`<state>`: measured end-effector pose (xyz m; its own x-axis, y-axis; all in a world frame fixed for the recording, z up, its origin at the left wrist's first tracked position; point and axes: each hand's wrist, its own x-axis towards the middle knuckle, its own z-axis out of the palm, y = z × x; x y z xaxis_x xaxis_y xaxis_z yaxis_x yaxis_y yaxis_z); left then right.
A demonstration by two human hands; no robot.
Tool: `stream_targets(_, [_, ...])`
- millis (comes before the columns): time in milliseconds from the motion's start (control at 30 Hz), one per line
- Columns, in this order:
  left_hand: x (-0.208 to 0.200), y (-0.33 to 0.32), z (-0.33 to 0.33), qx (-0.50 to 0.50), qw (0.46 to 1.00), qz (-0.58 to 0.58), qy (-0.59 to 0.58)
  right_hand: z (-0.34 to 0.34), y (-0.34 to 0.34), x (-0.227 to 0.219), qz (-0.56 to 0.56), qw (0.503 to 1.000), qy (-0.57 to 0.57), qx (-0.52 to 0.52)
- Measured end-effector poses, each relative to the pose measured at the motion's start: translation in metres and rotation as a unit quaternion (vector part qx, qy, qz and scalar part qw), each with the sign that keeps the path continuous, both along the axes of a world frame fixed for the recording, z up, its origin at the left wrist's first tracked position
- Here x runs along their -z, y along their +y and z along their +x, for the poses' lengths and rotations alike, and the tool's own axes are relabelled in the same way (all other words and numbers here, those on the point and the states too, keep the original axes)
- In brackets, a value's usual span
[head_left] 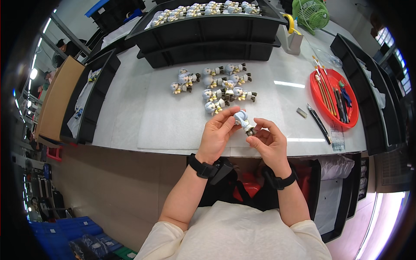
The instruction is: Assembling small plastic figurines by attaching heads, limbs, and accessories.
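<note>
Over the front part of the table, both my hands hold one small figurine [243,119] with pale blue-grey hair, a white outfit and dark boots. My left hand [216,133] pinches it at the head end between thumb and fingers. Thumb and fingertips of my right hand [269,141] close on the boot end. Just beyond my hands, several like figurines [210,95] lie on the white table top [125,112], in loose rows with a smaller group [182,81] to their left.
Stacked black bins [208,41] full of figurines stand at the back. On the right are a red tray [313,86] of brushes and tools, a craft knife [318,124], a grey block [301,112], a tape dispenser [294,43] and a green fan [311,16]. Black bins [108,71] flank the left.
</note>
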<state>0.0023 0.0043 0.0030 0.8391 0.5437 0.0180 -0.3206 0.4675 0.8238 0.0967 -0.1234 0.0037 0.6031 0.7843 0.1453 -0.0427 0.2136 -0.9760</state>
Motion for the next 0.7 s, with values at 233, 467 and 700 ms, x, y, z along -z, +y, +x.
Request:
stream_targets(233, [0.0013, 0.0013, 0.0008, 0.003, 1.000, -0.002, 0.016, 0.0010, 0.0002, -0.0016, 0.009, 0.999, -0.034, 0.001])
stream_targets(467, [-0.0007, 0.0000, 0.0013, -0.016, 0.999, 0.022, 0.024, 0.0018, -0.0005, 0.0007, 0.012, 0.999, -0.037, -0.030])
stream_targets(700, [-0.0020, 0.0023, 0.0005, -0.003, 0.999, -0.018, 0.028, 0.0017, -0.0018, -0.0014, 0.016, 0.998, -0.040, -0.035])
